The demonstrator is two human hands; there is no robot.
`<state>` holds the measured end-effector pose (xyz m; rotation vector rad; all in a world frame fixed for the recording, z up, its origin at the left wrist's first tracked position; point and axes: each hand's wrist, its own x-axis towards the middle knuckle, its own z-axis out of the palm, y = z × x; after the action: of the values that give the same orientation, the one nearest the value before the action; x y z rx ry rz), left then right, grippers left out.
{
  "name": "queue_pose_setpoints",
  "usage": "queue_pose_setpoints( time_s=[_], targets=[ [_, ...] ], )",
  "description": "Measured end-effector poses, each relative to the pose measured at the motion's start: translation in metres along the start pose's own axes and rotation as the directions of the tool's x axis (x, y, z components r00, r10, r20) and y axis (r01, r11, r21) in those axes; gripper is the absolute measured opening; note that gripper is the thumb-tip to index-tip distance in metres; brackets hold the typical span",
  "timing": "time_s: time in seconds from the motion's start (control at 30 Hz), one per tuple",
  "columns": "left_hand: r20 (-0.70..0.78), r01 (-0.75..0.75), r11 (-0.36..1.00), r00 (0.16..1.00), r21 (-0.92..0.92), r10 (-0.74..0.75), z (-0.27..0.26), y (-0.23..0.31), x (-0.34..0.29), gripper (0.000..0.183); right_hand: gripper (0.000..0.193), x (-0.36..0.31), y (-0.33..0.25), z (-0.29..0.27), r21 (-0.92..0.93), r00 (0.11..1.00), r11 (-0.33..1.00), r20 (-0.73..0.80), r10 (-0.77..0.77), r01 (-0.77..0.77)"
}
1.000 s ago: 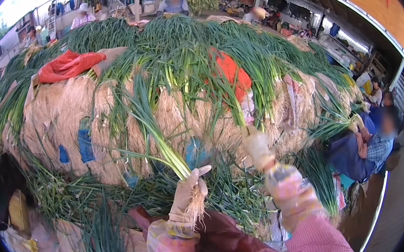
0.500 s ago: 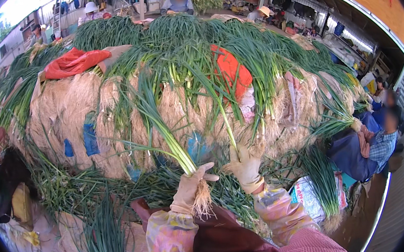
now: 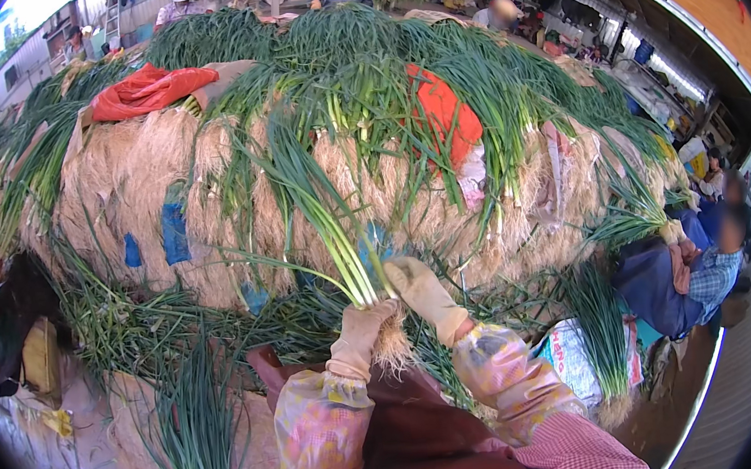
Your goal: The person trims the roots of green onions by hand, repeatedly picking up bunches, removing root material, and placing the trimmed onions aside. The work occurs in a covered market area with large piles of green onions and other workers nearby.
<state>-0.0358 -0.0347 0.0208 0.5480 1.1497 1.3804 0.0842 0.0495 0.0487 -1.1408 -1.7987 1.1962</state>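
Both my hands have come together at the frame's lower centre: left hand closed around the rooty base of a green onion bunch, right hand pressed beside it. Most of the onion heap behind looks unsorted.

Beige gloves, floral sleeve covers, pink checked sleeves, maroon apron.

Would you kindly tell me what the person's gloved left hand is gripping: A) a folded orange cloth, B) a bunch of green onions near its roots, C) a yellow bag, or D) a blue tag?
B: the left hand is closed around the bunch of green onions just above its pale roots.
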Motion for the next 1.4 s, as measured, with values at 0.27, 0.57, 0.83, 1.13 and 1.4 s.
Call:
queue_pose_setpoints(
  time_s=[0.27,0.57,0.83,1.13,1.4],
  targets=[
    [0.075,-0.033,0.988,0.996,-0.149,0.044,0.004,0.000,0.003,0.020,0.034,0.019,-0.022,0.015,0.135,0.976,0.968,0.085,0.200,-0.210],
    [0.085,0.029,0.998,0.996,0.053,-0.034,-0.005,-0.005,0.006,0.020,0.026,0.013,0.013,0.015,-0.647,0.911,0.708,-0.050,-0.409,0.283],
    [0.149,0.120,0.886,0.987,-0.449,-0.058,0.003,0.023,-0.019,0.021,0.020,-0.049,-0.045,-0.022,-0.440,0.615,0.531,0.064,-0.786,0.724],
    [0.324,0.115,0.816,0.941,-0.567,0.092,0.005,0.029,-0.032,0.034,0.032,-0.002,-0.026,-0.017,0.025,0.992,0.995,0.080,0.099,-0.102],
    [0.365,0.137,0.848,0.928,-0.512,0.070,0.002,0.031,-0.036,0.025,0.045,0.038,-0.036,0.038,0.314,0.957,0.944,0.291,0.012,-0.107]
  ],
)
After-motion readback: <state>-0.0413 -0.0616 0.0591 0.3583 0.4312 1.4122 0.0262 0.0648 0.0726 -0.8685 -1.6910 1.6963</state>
